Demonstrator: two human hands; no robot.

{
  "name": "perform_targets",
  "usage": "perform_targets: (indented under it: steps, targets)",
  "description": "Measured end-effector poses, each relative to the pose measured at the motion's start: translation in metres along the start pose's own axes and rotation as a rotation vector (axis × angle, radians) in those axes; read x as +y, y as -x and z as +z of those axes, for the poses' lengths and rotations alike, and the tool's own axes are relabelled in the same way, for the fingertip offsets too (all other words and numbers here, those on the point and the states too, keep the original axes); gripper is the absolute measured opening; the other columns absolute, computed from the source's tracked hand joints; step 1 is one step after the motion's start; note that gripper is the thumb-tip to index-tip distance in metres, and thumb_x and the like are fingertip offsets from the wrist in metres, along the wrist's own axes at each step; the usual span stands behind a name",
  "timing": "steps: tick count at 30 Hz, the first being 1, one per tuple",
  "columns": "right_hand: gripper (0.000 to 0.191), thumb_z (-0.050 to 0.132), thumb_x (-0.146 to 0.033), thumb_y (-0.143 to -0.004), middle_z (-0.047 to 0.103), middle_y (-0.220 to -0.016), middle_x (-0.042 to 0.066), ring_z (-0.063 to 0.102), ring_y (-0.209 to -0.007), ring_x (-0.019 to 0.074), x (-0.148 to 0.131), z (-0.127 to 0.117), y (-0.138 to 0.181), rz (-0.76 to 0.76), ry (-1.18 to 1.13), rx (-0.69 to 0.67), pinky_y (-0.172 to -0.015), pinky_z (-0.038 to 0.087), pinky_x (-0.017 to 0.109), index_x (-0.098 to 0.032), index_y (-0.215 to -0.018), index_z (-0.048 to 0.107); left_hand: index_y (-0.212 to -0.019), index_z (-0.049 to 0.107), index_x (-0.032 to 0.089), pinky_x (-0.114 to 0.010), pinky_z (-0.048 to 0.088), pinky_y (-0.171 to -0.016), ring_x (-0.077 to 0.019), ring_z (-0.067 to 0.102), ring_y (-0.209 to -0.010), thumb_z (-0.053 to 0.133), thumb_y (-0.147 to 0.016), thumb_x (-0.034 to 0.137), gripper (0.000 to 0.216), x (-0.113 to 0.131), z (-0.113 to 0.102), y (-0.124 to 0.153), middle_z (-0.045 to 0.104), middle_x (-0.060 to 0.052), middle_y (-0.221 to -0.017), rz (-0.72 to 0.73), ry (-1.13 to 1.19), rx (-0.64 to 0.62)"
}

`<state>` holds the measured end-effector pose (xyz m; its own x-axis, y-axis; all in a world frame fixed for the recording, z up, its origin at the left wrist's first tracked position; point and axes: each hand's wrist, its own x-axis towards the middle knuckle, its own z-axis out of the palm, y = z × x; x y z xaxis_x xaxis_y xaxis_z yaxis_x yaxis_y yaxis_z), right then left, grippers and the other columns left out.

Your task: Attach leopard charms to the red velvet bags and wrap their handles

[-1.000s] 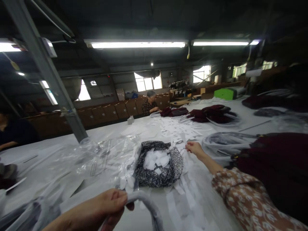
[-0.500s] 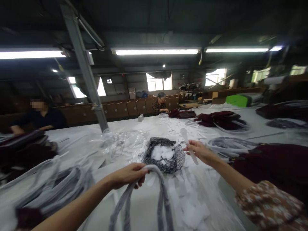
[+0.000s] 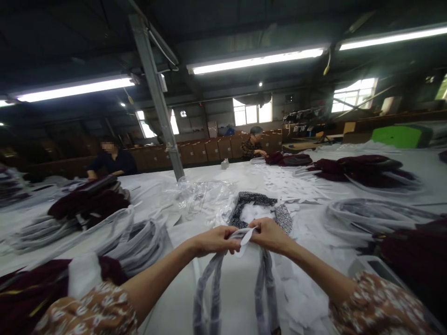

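My left hand is closed round the top of a pair of grey straps, which look like bag handles in a pale wrapping. The straps arch up from the bottom of the view, and their lower ends are out of sight. Beside it, my right hand pinches a thin white strip against the top of the straps. One end of the strip hangs between the two hands. Just beyond them lies a black-and-white speckled cloth container holding white paper pieces.
Dark red bags with wrapped grey straps are stacked at the left; more dark red bags lie at the right. Crumpled clear plastic and scattered white strips cover the table. A metal post rises behind. Two people sit across the table.
My right hand has brought the white strip left to the straps, meeting my left hand. The view has turned left, bringing the left-hand stacks further in.
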<state>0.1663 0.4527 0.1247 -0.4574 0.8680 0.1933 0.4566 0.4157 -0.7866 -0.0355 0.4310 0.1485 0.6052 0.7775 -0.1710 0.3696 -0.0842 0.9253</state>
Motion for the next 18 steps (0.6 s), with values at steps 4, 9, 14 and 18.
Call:
perform_targets:
  steps: [4,9,14,18]
  targets:
    - [0.023,0.06,-0.036,-0.072,0.053,-0.056,-0.002,0.044,-0.054,0.0102,0.014,0.0,0.002,0.017,0.065,0.074,-0.047,0.027,0.019,-0.015,-0.073,0.069,-0.092,0.053,0.017,-0.021,0.041,-0.059,-0.0119,0.055,-0.07,0.078,-0.055,0.024,0.045,-0.02,-0.006,0.016,0.059,0.0,-0.079,-0.127,0.156,-0.144]
    - [0.025,0.06,-0.039,-0.073,0.051,-0.056,-0.003,0.041,-0.053,0.0094,0.027,-0.003,0.003,0.027,0.007,-0.026,-0.048,0.027,0.019,-0.016,-0.075,0.069,-0.079,0.046,0.018,-0.019,0.04,-0.045,-0.0091,0.053,-0.05,0.069,-0.063,0.026,0.029,-0.063,0.007,0.023,0.052,0.006,-0.063,-0.099,0.22,0.136]
    - [0.019,0.063,-0.03,-0.07,0.052,-0.061,-0.003,0.041,-0.056,0.0093,0.021,-0.001,0.002,0.05,-0.118,-0.16,-0.05,0.027,0.019,-0.015,-0.08,0.068,-0.071,0.04,0.02,-0.02,0.035,-0.033,-0.0084,0.047,-0.034,0.063,-0.068,0.03,0.025,-0.088,0.017,0.009,0.056,0.006,-0.057,-0.085,0.036,0.509]
    - [0.021,0.064,-0.032,-0.071,0.045,-0.057,-0.004,0.034,-0.052,0.0075,0.02,0.0,-0.001,0.053,-0.273,-0.27,-0.048,0.022,0.019,-0.012,-0.079,0.067,-0.072,0.041,0.02,-0.018,0.032,-0.033,-0.0079,0.045,-0.035,0.066,-0.066,0.031,0.028,-0.082,0.012,0.009,0.051,0.008,-0.05,-0.115,0.047,0.504]
